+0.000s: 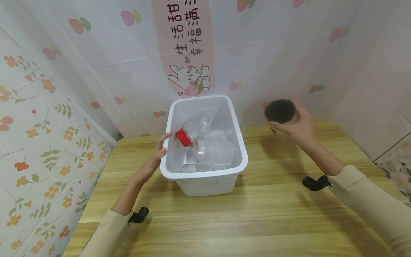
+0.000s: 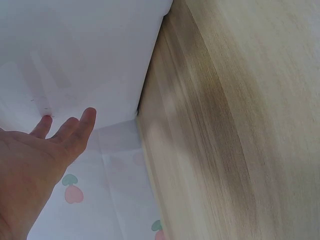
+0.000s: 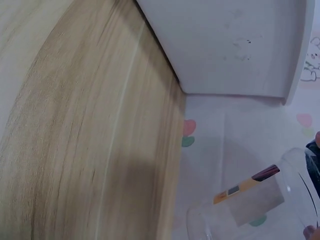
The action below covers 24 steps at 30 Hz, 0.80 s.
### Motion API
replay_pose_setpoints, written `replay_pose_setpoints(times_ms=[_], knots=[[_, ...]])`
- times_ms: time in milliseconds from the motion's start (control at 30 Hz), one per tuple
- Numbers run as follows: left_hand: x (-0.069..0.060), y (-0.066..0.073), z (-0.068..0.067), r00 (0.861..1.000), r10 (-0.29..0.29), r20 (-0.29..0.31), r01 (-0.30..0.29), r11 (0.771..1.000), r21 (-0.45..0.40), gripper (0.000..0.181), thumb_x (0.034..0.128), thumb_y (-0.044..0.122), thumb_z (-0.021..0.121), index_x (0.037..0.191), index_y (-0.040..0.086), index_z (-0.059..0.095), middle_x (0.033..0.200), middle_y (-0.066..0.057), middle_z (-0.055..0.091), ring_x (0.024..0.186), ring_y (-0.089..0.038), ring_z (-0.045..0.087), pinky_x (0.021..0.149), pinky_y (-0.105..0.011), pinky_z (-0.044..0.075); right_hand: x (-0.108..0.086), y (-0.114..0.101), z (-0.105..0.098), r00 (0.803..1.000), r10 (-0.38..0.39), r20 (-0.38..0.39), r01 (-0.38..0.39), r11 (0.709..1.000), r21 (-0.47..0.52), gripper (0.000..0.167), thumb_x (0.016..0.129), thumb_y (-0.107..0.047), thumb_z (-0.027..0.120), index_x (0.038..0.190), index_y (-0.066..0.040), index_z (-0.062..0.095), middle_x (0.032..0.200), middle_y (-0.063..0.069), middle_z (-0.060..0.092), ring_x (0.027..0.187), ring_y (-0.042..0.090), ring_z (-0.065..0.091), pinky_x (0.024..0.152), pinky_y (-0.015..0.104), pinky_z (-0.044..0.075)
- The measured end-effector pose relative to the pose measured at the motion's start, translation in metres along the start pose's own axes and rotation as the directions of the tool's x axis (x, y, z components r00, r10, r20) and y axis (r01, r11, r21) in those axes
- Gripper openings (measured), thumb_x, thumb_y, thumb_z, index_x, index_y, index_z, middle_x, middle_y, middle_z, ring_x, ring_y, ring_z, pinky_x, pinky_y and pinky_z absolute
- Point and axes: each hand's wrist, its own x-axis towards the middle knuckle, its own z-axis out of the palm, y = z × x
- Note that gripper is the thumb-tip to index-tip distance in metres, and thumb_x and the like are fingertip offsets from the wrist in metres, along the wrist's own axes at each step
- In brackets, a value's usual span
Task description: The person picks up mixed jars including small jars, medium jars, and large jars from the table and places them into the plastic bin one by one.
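Note:
A white plastic tub (image 1: 205, 184) stands on the table, holding several clear plastic jars (image 1: 216, 151) and one container with a red lid (image 1: 183, 137). At the tub's left rim is my left hand (image 1: 156, 151); in the left wrist view its extended fingers (image 2: 82, 131) lie against or near the outer wall. To the right of the tub, my right hand (image 1: 302, 125) grips a clear plastic jar (image 3: 250, 195) around its black lid (image 1: 280, 110). The right wrist view shows a label strip on this jar, and only bits of the hand at its edge.
The wooden table (image 1: 199, 225) extends in front of the tub and to both sides. A printed curtain (image 1: 263, 64) hangs just behind it, and a flowered cloth (image 1: 54, 153) covers the left side. Black wrist cameras (image 1: 316, 183) sit on both forearms.

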Motion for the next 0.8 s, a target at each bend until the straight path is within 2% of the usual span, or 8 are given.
replay_pose_setpoints(times_ms=[133,333,467,600,800], knots=[[0.0,0.0,0.0,1.0,0.003,0.007,-0.003,1.0,-0.001,0.067,0.104,0.056,0.039,0.156,0.022,0.014,0.157,-0.013,0.012,0.132,-0.04,0.029,0.095,-0.035,0.044,0.002,-0.002,0.002,0.999,-0.042,0.005,0.042,0.999,0.0,0.087,0.071,-0.006,0.093,0.148,-0.014,0.052,0.142,0.008,0.055,0.132,0.021,0.045,0.113,0.043,0.023],[-0.001,0.001,-0.001,1.0,-0.006,0.025,0.006,1.0,-0.011,0.063,0.1047,0.053,0.036,0.157,0.025,0.013,0.157,-0.012,0.011,0.132,-0.04,0.03,0.095,-0.038,0.045,0.002,-0.007,0.005,0.999,-0.03,0.012,0.029,0.999,0.018,0.085,0.072,-0.005,0.092,0.147,-0.012,0.053,0.14,0.01,0.056,0.13,0.021,0.045,0.112,0.043,0.023],[-0.002,0.001,-0.002,1.0,-0.007,0.026,0.007,1.0,-0.012,0.064,0.1044,0.054,0.036,0.157,0.026,0.014,0.157,-0.011,0.011,0.132,-0.04,0.03,0.095,-0.038,0.046,-0.001,-0.025,0.007,1.0,-0.002,0.018,0.002,0.999,0.036,0.08,0.074,-0.005,0.09,0.146,-0.009,0.053,0.139,0.012,0.056,0.128,0.022,0.045,0.111,0.046,0.024],[-0.001,0.0,-0.002,1.0,-0.008,0.023,0.008,1.0,-0.01,0.064,0.1041,0.054,0.037,0.157,0.026,0.014,0.158,-0.012,0.011,0.132,-0.041,0.03,0.095,-0.039,0.046,-0.005,-0.044,0.009,1.0,0.004,0.023,-0.006,0.997,0.081,0.075,0.077,-0.005,0.089,0.143,-0.006,0.055,0.137,0.012,0.057,0.126,0.02,0.046,0.109,0.043,0.027],[-0.001,0.0,-0.002,1.0,-0.009,0.02,0.01,1.0,-0.011,0.064,0.104,0.055,0.037,0.156,0.026,0.014,0.157,-0.012,0.011,0.132,-0.04,0.029,0.095,-0.042,0.045,0.001,-0.037,0.016,1.0,0.015,0.025,-0.017,0.997,0.074,0.074,0.078,-0.01,0.089,0.144,-0.011,0.055,0.137,0.008,0.056,0.123,0.019,0.044,0.106,0.043,0.027]])
